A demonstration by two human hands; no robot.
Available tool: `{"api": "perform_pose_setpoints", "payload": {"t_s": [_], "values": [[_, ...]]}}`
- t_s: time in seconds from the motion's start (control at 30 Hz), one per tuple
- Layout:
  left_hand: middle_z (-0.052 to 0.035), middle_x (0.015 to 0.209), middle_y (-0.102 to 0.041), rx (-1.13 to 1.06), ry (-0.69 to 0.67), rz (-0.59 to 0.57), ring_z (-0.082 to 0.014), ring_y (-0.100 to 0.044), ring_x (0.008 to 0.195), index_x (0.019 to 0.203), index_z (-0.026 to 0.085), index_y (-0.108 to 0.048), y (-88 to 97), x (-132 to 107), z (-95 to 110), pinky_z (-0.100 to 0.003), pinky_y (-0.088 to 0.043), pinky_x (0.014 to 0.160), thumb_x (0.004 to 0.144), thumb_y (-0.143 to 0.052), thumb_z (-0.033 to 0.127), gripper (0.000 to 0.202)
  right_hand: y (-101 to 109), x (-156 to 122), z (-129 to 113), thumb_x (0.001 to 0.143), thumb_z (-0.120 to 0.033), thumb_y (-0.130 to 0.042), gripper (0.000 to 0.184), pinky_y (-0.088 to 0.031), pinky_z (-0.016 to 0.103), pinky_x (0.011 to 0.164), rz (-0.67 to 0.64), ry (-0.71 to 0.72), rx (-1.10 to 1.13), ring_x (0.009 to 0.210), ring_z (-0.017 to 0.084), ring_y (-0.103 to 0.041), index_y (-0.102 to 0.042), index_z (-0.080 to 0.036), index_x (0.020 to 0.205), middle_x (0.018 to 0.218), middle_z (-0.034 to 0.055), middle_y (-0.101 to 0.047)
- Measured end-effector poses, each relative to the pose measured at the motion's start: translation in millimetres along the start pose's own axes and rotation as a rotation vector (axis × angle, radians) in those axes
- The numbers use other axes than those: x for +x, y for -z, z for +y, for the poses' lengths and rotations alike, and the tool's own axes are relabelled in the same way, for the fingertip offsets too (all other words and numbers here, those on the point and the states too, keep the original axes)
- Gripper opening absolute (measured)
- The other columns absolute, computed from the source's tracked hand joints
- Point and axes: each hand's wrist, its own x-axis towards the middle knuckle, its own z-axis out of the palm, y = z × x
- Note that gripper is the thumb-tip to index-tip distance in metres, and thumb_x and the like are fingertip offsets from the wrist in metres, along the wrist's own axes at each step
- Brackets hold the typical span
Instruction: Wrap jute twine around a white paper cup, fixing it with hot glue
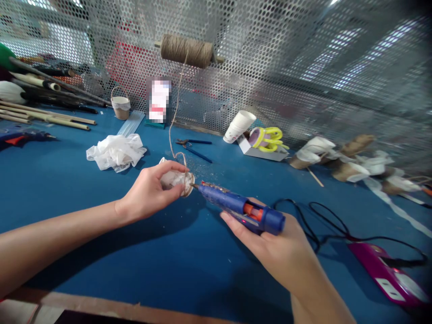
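Observation:
My left hand [150,192] is closed round a small white paper cup [175,179] lying on its side, with brown twine wound at its rim. The twine [176,112] runs up from the cup to a spool [186,50] mounted on the perforated metal screen. My right hand [270,249] grips a blue hot glue gun [241,208]. Its nozzle touches the cup's rim where the twine sits. Both hands hover just above the blue tabletop [101,243].
A crumpled white plastic sheet [116,151] lies to the left, blue-handled scissors [194,146] behind the cup. White paper cups [239,126], a tray with yellow rings [266,140] and twine-wrapped cups [351,162] sit at the right. A black cord [324,229] leads to a pink power strip [388,272]. Sticks [43,114] lie far left.

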Motion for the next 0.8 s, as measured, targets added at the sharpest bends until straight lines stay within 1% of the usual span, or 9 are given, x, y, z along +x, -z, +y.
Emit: {"api": "perform_pose_setpoints", "payload": {"t_s": [0.37, 0.5, 0.67, 0.8], "values": [[-0.0009, 0.072, -0.061, -0.014, -0.006, -0.003, -0.0071, -0.043, 0.053, 0.099, 0.015, -0.065, -1.1, -0.9, 1.1, -0.017, -0.033, 0.045, 0.071, -0.06, 0.023, 0.029, -2.2, 1.2, 1.7, 0.078, -0.037, -0.064, 0.013, -0.054, 0.028, 0.057, 0.033, 0.008, 0.029, 0.065, 0.019, -0.068, -0.065, -0.028, 0.087, 0.076, -0.0014, -0.072], [-0.0004, 0.071, -0.061, -0.006, -0.002, -0.01, -0.0066, -0.041, 0.05, 0.099, 0.015, -0.065, -1.8, -2.1, 1.3, -0.018, -0.032, 0.045, 0.071, -0.06, 0.021, 0.03, -3.7, 1.0, 1.9, 0.077, -0.039, -0.065, 0.013, -0.054, 0.029, 0.055, 0.04, -0.016, 0.043, 0.068, 0.021, -0.068, -0.065, -0.027, 0.084, 0.077, 0.0005, -0.072], [0.0007, 0.069, -0.06, 0.007, 0.011, -0.022, -0.0064, -0.04, 0.049, 0.1, 0.016, -0.065, -2.1, -2.7, 0.6, -0.018, -0.032, 0.045, 0.07, -0.059, 0.02, 0.031, -5.2, 2.0, -2.1, 0.075, -0.04, -0.066, 0.014, -0.054, 0.029, 0.055, 0.066, -0.041, 0.056, 0.065, 0.022, -0.068, -0.065, -0.026, 0.079, 0.073, 0.0002, -0.072], [-0.0002, 0.072, -0.061, -0.003, 0.013, -0.017, -0.0071, -0.042, 0.052, 0.098, 0.015, -0.065, -1.4, -0.4, 1.9, -0.018, -0.034, 0.047, 0.07, -0.06, 0.022, 0.029, -3.2, 1.4, -4.4, 0.075, -0.04, -0.066, 0.018, -0.054, 0.028, 0.058, 0.033, -0.038, 0.059, 0.064, 0.02, -0.068, -0.066, -0.025, 0.084, 0.075, -0.0006, -0.073]]}}
